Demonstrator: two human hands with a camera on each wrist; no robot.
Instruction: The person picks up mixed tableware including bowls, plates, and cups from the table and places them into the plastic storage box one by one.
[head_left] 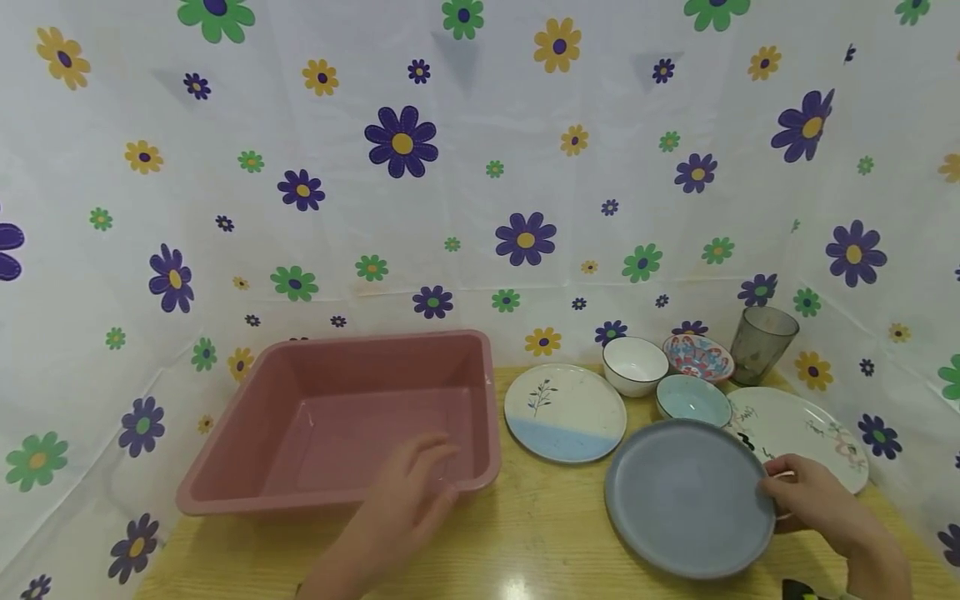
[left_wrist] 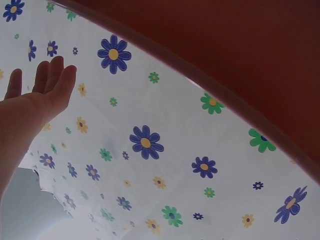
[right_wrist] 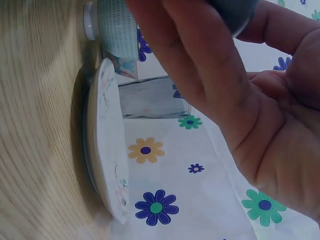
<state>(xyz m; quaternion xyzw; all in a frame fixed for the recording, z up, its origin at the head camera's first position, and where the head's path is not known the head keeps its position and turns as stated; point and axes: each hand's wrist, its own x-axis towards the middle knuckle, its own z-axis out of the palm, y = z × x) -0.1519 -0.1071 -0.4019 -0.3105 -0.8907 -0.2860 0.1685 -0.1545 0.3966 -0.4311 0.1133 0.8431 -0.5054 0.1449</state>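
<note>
Matt grey plate in the grip, on a glossy wood-grain table

The grey plate [head_left: 688,497], pinched at its rim by the right hand [head_left: 806,498], looks like matt, smooth ceramic. Under it the table [head_left: 540,533] is pale wood grain with a glossy sheen. Just behind the grip, the white painted plate [head_left: 806,429] looks glazed and shiny, as do the bowls beyond it. The tumbler [head_left: 761,343] farther back is smoky, see-through plastic or glass. By the left hand [head_left: 408,500], the pink tub [head_left: 341,421] is smooth, slightly shiny plastic. The flowered backdrop [head_left: 480,167] is creased sheeting.
</note>
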